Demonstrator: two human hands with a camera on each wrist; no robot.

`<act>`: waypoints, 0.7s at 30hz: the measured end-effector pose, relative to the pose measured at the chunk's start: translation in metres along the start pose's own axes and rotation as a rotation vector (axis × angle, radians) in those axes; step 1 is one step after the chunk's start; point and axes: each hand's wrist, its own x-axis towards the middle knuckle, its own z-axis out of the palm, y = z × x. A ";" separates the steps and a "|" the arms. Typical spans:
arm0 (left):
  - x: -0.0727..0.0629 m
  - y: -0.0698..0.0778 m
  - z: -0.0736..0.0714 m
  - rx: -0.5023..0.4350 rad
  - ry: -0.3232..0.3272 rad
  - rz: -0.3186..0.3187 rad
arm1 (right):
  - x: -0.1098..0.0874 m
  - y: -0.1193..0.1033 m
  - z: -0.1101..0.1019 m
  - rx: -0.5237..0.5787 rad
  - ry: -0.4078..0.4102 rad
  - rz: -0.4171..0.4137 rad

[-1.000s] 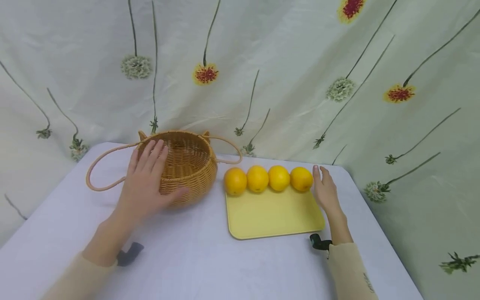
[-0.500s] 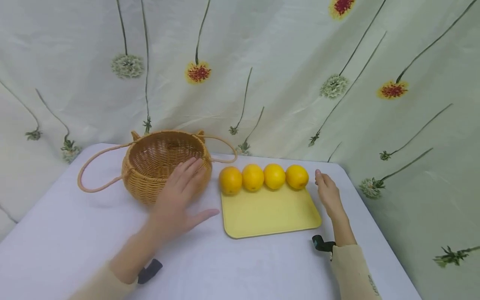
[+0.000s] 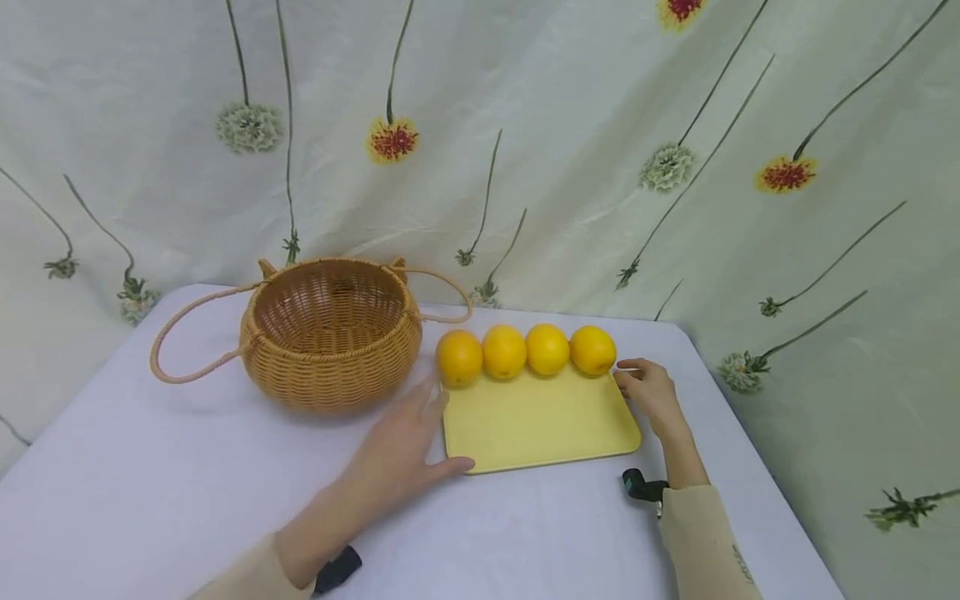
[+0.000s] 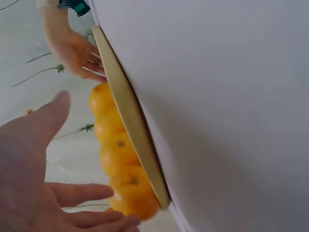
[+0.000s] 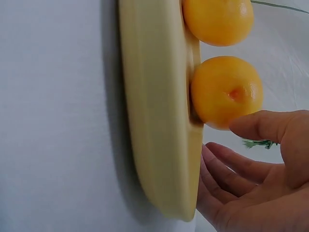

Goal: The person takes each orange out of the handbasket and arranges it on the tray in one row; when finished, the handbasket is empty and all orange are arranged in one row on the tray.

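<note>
Several oranges [image 3: 504, 352] sit in a row along the far side of a yellow rectangular tray [image 3: 543, 421]. At the tray's left edge is my left hand [image 3: 401, 450], fingers extended and thumb spread toward the near corner. The left wrist view shows its fingertips close to the end orange [image 4: 133, 193]; whether they touch is unclear. My right hand [image 3: 651, 396] is at the tray's right edge with fingers slightly bent. In the right wrist view its thumb is by the nearest orange [image 5: 227, 92], and its fingers lie along the tray's side [image 5: 159, 111].
A woven wicker basket [image 3: 333, 375] with two looped handles stands left of the tray, its opening facing up. A white cloth [image 3: 487, 542] covers the table. Behind hangs a pale curtain [image 3: 570, 108] printed with flowers.
My left hand has moved right and nearer, from in front of the basket to the tray's left edge. My right hand has lowered slightly to the tray's right edge, its fingers bending.
</note>
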 end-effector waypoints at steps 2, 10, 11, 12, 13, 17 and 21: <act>0.001 0.003 0.004 -0.018 -0.055 -0.047 | 0.000 0.001 0.000 -0.034 0.002 -0.019; 0.004 0.003 0.011 -0.068 -0.145 -0.083 | -0.002 0.005 0.002 -0.077 0.015 -0.038; 0.004 0.003 0.011 -0.071 -0.144 -0.079 | -0.002 0.006 0.002 -0.076 0.019 -0.039; 0.005 0.002 0.011 -0.075 -0.145 -0.077 | -0.002 0.006 0.002 -0.075 0.026 -0.040; 0.006 0.001 0.011 -0.081 -0.145 -0.076 | -0.002 0.006 0.003 -0.076 0.033 -0.042; 0.011 -0.001 0.010 -0.113 -0.168 -0.086 | -0.001 0.006 0.004 -0.079 0.055 -0.042; 0.016 -0.004 0.009 -0.133 -0.200 -0.091 | 0.000 0.007 0.003 -0.099 0.069 -0.042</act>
